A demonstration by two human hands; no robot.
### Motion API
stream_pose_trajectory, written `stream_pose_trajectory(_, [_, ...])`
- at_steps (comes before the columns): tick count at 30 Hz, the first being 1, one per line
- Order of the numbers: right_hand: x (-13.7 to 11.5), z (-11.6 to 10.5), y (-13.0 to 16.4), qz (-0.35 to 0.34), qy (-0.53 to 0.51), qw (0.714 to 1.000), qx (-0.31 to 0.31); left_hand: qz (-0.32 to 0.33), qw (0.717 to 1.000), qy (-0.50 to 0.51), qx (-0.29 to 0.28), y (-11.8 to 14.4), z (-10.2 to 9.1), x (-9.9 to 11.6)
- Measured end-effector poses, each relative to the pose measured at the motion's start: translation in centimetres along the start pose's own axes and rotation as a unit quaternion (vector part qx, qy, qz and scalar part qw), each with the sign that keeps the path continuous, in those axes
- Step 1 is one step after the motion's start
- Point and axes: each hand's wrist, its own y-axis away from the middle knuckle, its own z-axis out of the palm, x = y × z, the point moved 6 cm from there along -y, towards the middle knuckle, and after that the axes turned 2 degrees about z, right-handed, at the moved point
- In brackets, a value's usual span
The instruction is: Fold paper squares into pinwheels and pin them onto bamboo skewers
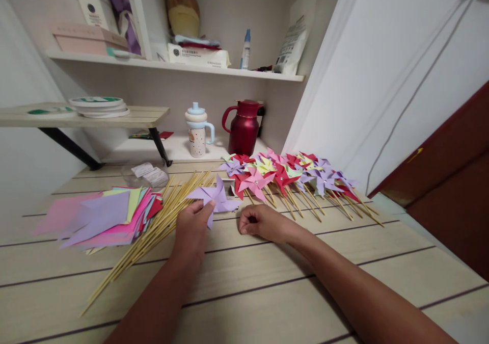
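My left hand [194, 227] pinches a light purple paper pinwheel [217, 197] between thumb and fingers, above the table. Just right of it, my right hand [259, 222] is closed with its fingers curled inward. Whatever those fingers hold, if anything, is hidden. A bundle of thin wooden sticks [141, 247] lies beside and partly behind my left hand. Farther left is a loose pile of coloured paper sheets [114, 211]. Finished-looking pinwheels on sticks [280, 177], in red, pink, purple and yellow, lie in a heap beyond my right hand.
A clear container with white packets [148, 173] sits behind the sticks. At the back stand a blue-lidded cup [196, 135] and a red thermos jug [244, 130]. A small raised stand [147, 117] holds rolls of tape [100, 110]. Above is a shelf [237, 72] with boxes and bottles.
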Motion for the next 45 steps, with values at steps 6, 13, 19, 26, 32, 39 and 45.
stream_pose_trajectory(6, [0.5,0.1,-0.4,-0.009,-0.02,1.0,0.011,-0.003,1.0,-0.01,-0.01,0.3,0.3,0.4])
stream_pose_trajectory(13, [0.6,-0.3,-0.6,-0.023,-0.007,0.999,0.041,-0.007,1.0,-0.02,-0.01,0.1,0.2,0.2])
stream_pose_trajectory(19, [0.4,-0.7,-0.5,-0.029,0.018,0.997,0.071,0.007,0.999,-0.034,-0.005,0.2,0.0,0.3])
stream_pose_trajectory(26, [-0.3,-1.2,-0.1,-0.032,0.053,0.993,0.105,0.009,0.999,-0.044,-0.013,-0.1,0.0,0.2])
stream_pose_trajectory(32, [-0.2,-1.5,0.2,-0.017,0.042,0.991,0.129,0.009,0.998,-0.058,0.011,-0.1,-0.2,0.5])
stream_pose_trajectory(39, [0.1,-1.7,1.2,0.001,-0.002,0.991,0.137,-0.001,0.998,-0.06,0.012,0.0,-0.1,0.5])
stream_pose_trajectory(45, [-0.5,-1.7,1.1,-0.008,0.03,0.985,0.17,-0.004,0.998,-0.06,0.006,0.0,-0.1,0.2])
